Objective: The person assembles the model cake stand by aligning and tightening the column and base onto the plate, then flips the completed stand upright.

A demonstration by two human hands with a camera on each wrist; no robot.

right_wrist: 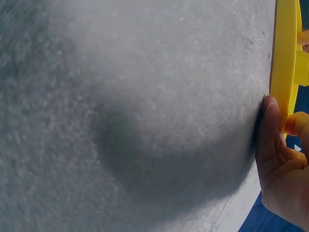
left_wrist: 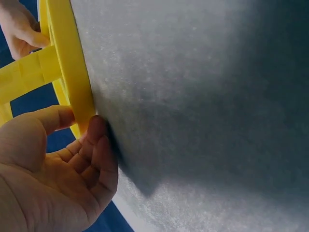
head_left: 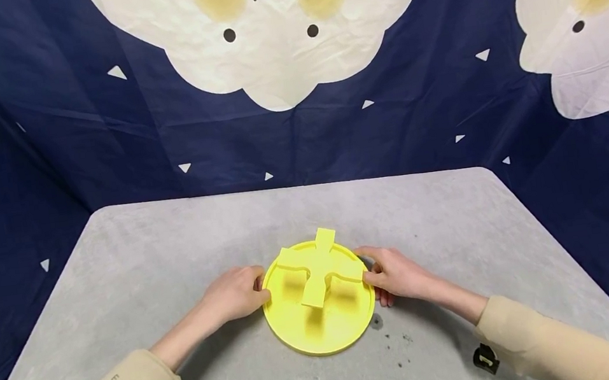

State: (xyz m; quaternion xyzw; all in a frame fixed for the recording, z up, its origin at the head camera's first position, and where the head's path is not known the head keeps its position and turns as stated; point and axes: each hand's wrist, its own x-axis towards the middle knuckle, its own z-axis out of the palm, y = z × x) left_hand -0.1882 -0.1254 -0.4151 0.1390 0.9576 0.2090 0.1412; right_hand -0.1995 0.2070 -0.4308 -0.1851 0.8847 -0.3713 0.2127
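Note:
A round yellow plastic disc (head_left: 316, 333) with a low raised rim lies in the middle of the grey table. A yellow cross-shaped piece (head_left: 319, 266) with bent arms stands up from it, one arm reaching over the far rim. At the left edge my left hand (head_left: 237, 293) pinches the rim, thumb on top. Its thumb (left_wrist: 62, 117) and curled fingers (left_wrist: 99, 145) show on either side of the rim in the left wrist view. My right hand (head_left: 399, 272) pinches the opposite edge the same way, with some fingers (right_wrist: 269, 125) low against the rim's outside.
The grey table (head_left: 171, 233) has rounded far corners. Small dark spots (head_left: 377, 321) mark its surface right of the disc. A dark blue cloth (head_left: 120, 150) with white clouds hangs behind and at both sides. A black strap piece (head_left: 485, 359) sits by the right sleeve.

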